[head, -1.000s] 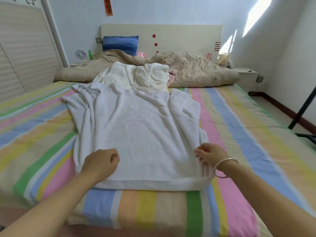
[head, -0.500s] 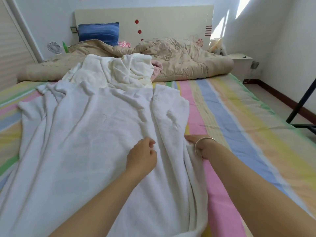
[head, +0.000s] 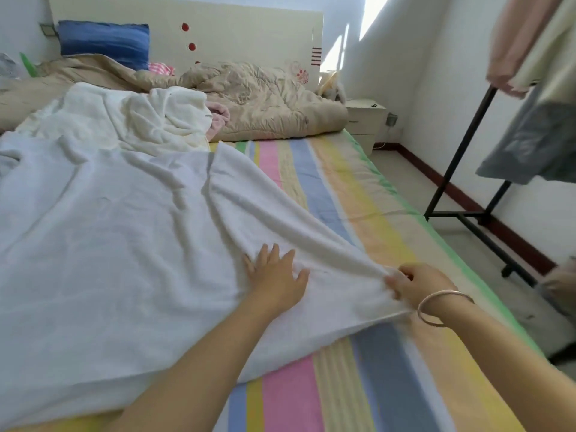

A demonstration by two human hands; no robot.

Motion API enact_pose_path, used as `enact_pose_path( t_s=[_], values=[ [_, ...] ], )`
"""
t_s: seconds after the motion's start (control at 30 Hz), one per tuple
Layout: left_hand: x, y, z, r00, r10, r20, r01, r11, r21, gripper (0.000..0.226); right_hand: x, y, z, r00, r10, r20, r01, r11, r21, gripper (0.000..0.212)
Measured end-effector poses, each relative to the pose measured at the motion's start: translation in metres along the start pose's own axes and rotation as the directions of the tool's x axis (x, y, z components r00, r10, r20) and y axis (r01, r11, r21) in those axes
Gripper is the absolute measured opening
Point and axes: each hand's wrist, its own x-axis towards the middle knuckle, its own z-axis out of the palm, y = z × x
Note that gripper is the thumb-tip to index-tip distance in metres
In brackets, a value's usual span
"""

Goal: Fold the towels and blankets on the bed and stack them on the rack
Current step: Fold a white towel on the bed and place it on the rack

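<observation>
Left hand (head: 276, 277) flat, fingers spread, pins white towel (head: 131, 232) to striped bed (head: 358, 194); right hand (head: 417, 283) pinches its corner, pulling taut to flatten wrinkles for folding.

I'm looking into a home bedroom: a bed (head: 358, 188) in striped sheets, a headboard (head: 237, 35) and pillow (head: 103, 42) far off, a nightstand (head: 364, 120) right, a clothes rack (head: 461, 145) beside.
</observation>
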Motion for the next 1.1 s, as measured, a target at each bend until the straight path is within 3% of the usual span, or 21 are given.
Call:
enact_pose_path(
  t_s=[0.07, 0.23, 0.33, 0.4, 0.47, 0.53, 0.63, 0.67, 0.73, 0.8, 0.83, 0.9, 1.0, 1.1],
  values=[
    [-0.013, 0.020, 0.012, 0.997, 0.069, 0.018, -0.070, 0.997, 0.035, 0.063, -0.021, 0.045, -0.006, 0.994, 0.090, -0.062, -0.091, 0.996, -0.021, 0.032],
    [-0.061, 0.040, 0.053, 0.966, 0.259, -0.013, -0.255, 0.957, 0.137, 0.077, -0.060, 0.098, 0.018, 0.987, 0.159, -0.025, -0.160, 0.986, -0.045, 0.035],
    [-0.072, 0.035, 0.054, 0.958, 0.285, -0.018, -0.280, 0.950, 0.135, 0.102, -0.074, 0.109, 0.017, 0.981, 0.192, -0.031, -0.188, 0.977, 0.103, 0.037],
    [-0.079, 0.030, 0.049, 0.945, 0.327, -0.016, -0.325, 0.943, 0.075, 0.103, -0.081, 0.124, 0.012, 0.968, 0.231, -0.096, -0.199, 0.945, 0.260, 0.035],
    [-0.092, 0.020, 0.043, 0.917, 0.392, -0.076, -0.394, 0.919, -0.022, 0.094, -0.092, 0.137, 0.013, 0.952, 0.259, -0.163, -0.198, 0.927, 0.320, 0.034],
    [-0.107, -0.001, 0.036, 0.860, 0.453, -0.235, -0.484, 0.870, -0.095, 0.069, -0.098, 0.141, 0.021, 0.935, 0.281, -0.214, -0.216, 0.935, 0.282, 0.033],
    [-0.129, -0.039, 0.021, 0.747, 0.451, -0.489, -0.518, 0.855, -0.002, 0.025, -0.097, 0.126, 0.032, 0.901, 0.272, -0.337, -0.225, 0.959, 0.172, 0.014],
    [-0.136, -0.051, 0.015, 0.725, 0.421, -0.545, -0.485, 0.874, 0.029, 0.019, -0.096, 0.117, 0.036, 0.888, 0.244, -0.388, -0.216, 0.969, 0.116, 0.017],
    [-0.154, -0.073, 0.006, 0.704, 0.361, -0.612, -0.405, 0.912, 0.072, 0.023, -0.097, 0.091, 0.049, 0.851, 0.039, -0.524, -0.073, 0.996, -0.044, 0.039],
    [-0.169, -0.094, 0.006, 0.703, 0.346, -0.621, -0.366, 0.925, 0.101, 0.030, -0.107, 0.056, 0.064, 0.761, -0.250, -0.599, 0.229, 0.967, -0.113, 0.025],
    [-0.175, -0.102, 0.007, 0.719, 0.337, -0.608, -0.355, 0.930, 0.096, 0.032, -0.113, 0.040, 0.073, 0.738, -0.379, -0.558, 0.380, 0.917, -0.121, 0.015],
    [-0.186, -0.118, 0.009, 0.761, 0.330, -0.559, -0.342, 0.936, 0.087, 0.033, -0.126, 0.014, 0.093, 0.755, -0.540, -0.371, 0.564, 0.824, -0.051, 0.029],
    [-0.193, -0.137, 0.004, 0.796, 0.362, -0.486, -0.353, 0.929, 0.113, 0.028, -0.135, -0.008, 0.111, 0.784, -0.590, -0.192, 0.604, 0.797, 0.017, 0.053],
    [-0.191, -0.154, -0.008, 0.807, 0.405, -0.430, -0.364, 0.914, 0.177, 0.025, -0.136, -0.015, 0.113, 0.709, -0.677, -0.195, 0.691, 0.722, 0.006, 0.042]
  ],
)
